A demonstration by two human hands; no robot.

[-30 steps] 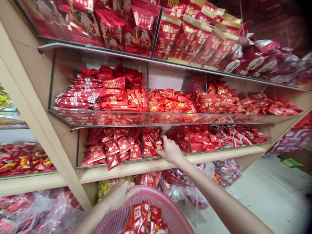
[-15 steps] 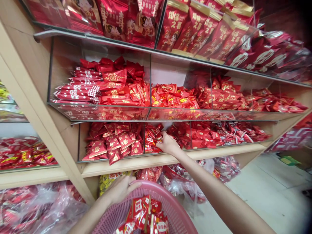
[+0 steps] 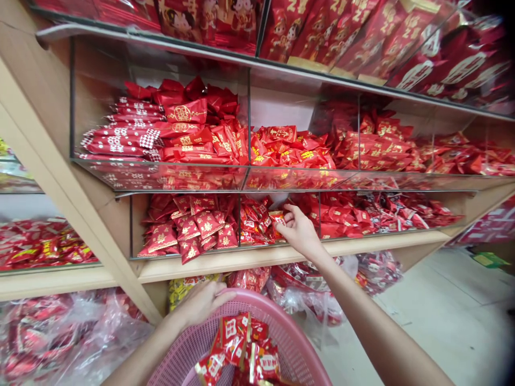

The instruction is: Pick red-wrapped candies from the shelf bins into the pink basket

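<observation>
My right hand (image 3: 300,230) is at the lowest shelf bin, thumb and fingers pinching a small red wrapped candy (image 3: 277,220). Right beside it lies a pile of similar red candies (image 3: 254,221) in the same bin. My left hand (image 3: 201,305) grips the far rim of a pink plastic basket (image 3: 300,332), its fingers partly hidden by the rim. Several red and gold packets (image 3: 235,338) lie inside the basket, below both hands.
Dark-edged clear dividers split the shelves into bins of red packets (image 3: 187,139). A wooden shelf edge (image 3: 181,269) runs under the lowest bins. Clear plastic bags of candy (image 3: 308,297) sit below it, and a slanted wooden post (image 3: 76,214) stands at left.
My right hand has drawn back slightly to the right, and a candy now shows between its fingers. My left hand still grips the basket. The view has shifted a little.
</observation>
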